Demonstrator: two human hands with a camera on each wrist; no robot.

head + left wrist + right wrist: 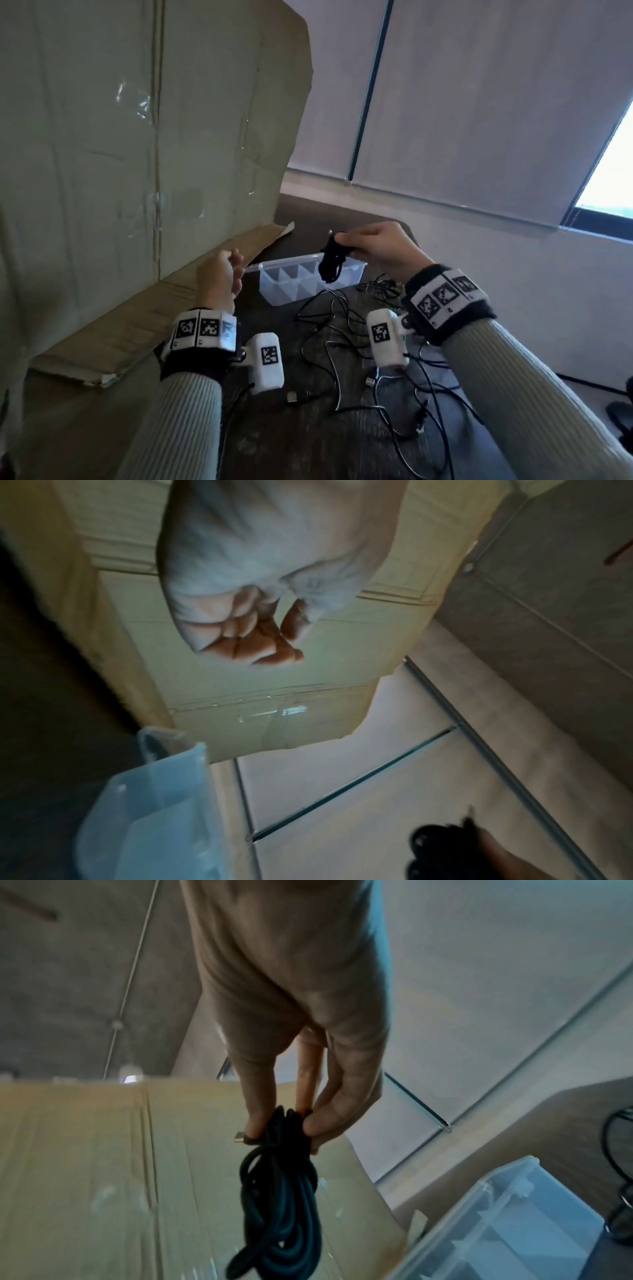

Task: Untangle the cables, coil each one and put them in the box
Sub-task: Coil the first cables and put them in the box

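My right hand [363, 245] pinches a coiled black cable [332, 262] by its top, and the coil hangs over the clear plastic box [274, 291]. In the right wrist view the thumb and fingers [318, 1123] grip the coiled cable [277, 1199], with a metal plug end sticking out at the left. The box [507, 1218] has several divided compartments. My left hand [227, 274] hovers left of the box with fingers curled and holds nothing [253, 639]. A tangle of black cables [346, 339] lies on the dark table in front of the box.
A large sheet of cardboard [137, 137] stands at the left and far side, its flap [191, 270] lying on the table beside the box. Loose plug ends [293, 397] lie near me. Roller blinds [479, 102] cover the window behind.
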